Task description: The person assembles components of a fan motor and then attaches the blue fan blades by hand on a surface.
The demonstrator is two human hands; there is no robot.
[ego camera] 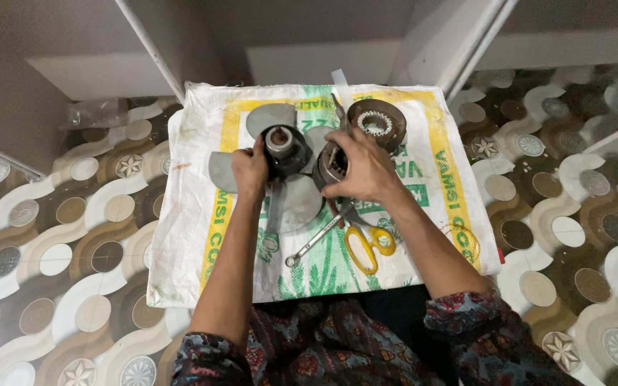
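near edge of the woven sack (180,236): yellow-handled scissors (368,245), spanner (314,241) beside them. right hand (363,170) clamped on the motor core (330,166). left hand (249,170) pinching the fan blade hub (283,149). round housing (376,123) lies farthest back.

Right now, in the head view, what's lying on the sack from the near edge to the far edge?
Yellow-handled scissors and spanner → left hand on the fan's motor hub and right hand on the round motor part → ring-shaped metal housing.
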